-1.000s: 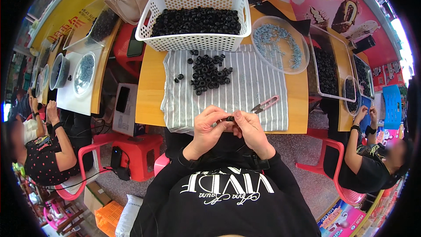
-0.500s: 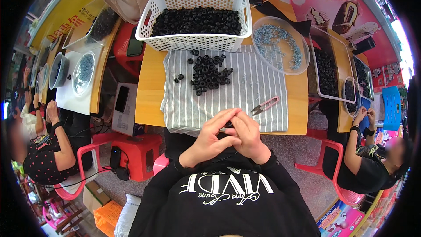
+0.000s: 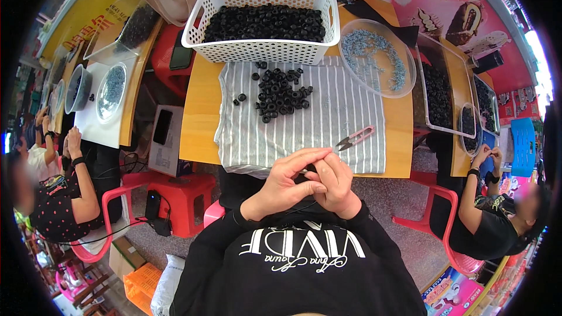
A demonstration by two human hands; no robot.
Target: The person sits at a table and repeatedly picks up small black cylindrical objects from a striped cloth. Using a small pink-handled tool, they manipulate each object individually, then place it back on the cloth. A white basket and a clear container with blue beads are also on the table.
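Observation:
My left hand (image 3: 285, 186) and my right hand (image 3: 338, 187) meet just past the table's front edge, fingers bent and pressed together. Between their fingertips a bit of a small black piece (image 3: 311, 168) shows; most of it is covered by the fingers. Ahead of them, a loose heap of small black ring-shaped pieces (image 3: 281, 95) lies on a grey and white striped cloth (image 3: 234, 146). A pair of pink-handled thread snips (image 3: 357, 138) rests on the cloth, a little beyond my right hand, blades toward the left.
Behind the heap stands a white perforated basket (image 3: 257, 52) full of black pieces. To its right is a round clear tray (image 3: 379, 90) with pale blue bits. Co-workers sit at side tables left and right. A red stool (image 3: 184, 199) stands at the left.
My hands stay together, with their fingers shifted slightly; the right hand's fingers are more curled. The co-worker on the left has raised and joined their hands.

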